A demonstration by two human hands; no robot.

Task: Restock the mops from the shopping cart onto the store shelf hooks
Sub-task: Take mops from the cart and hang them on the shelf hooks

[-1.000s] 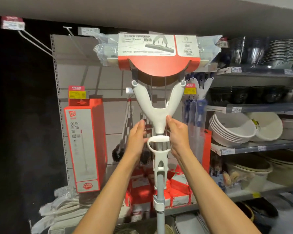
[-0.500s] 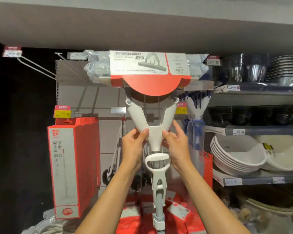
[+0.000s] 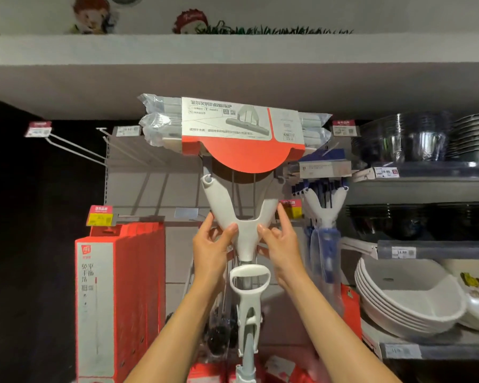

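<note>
A white sponge mop [image 3: 244, 233] stands upright in front of me, its Y-shaped yoke rising to a plastic-wrapped head with a red and grey card label [image 3: 241, 128]. The head sits high, just under the top shelf. My left hand [image 3: 212, 244] grips the left side of the yoke base, thumb on the front. My right hand [image 3: 280, 241] holds the right side, thumb pressing the front and index finger stretched up along the right arm. The handle with its white pull loop [image 3: 250, 280] runs down between my forearms. Whether the head hangs on a hook is hidden.
Bare wire hooks [image 3: 75, 150] jut from the pegboard at upper left. Red boxed flat mops [image 3: 119, 299] hang at lower left. Blue and white mops [image 3: 325, 211] hang just right. Shelves on the right carry white bowls [image 3: 404, 297] and glass bowls [image 3: 415, 139].
The mop has stayed level with the shelf, and my view has tilted upward. Both hands slid up from the neck above the pull loop to the yoke base.
</note>
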